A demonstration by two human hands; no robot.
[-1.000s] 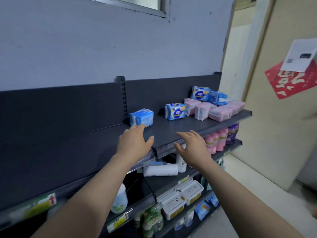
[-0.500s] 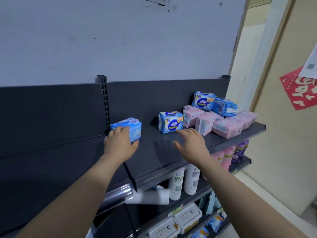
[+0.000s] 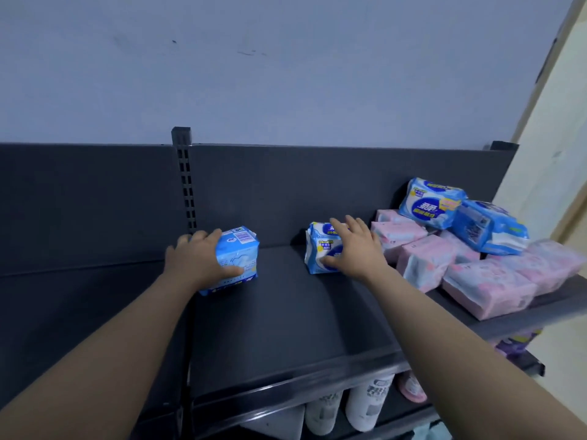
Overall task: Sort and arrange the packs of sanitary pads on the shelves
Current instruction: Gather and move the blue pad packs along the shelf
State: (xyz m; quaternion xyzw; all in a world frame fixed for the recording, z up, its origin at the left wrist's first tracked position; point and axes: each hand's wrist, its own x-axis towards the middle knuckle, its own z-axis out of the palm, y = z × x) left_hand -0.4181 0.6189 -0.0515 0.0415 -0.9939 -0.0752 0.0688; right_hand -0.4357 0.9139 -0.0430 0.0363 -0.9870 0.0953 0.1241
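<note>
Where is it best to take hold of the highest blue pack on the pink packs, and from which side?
Probably its upper edge, thumb in front, fingers behind, coming from above. The highest blue pack sits tilted on the pink packs with its top free; another blue pack crowds its lower right.

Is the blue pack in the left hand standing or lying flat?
Standing: the blue pack sits on its edge on the shelf, left hand gripping it.

The packs [image 3: 425,265] wear glossy plastic wrap, the shelf [image 3: 286,312] is matt (painted metal).
</note>
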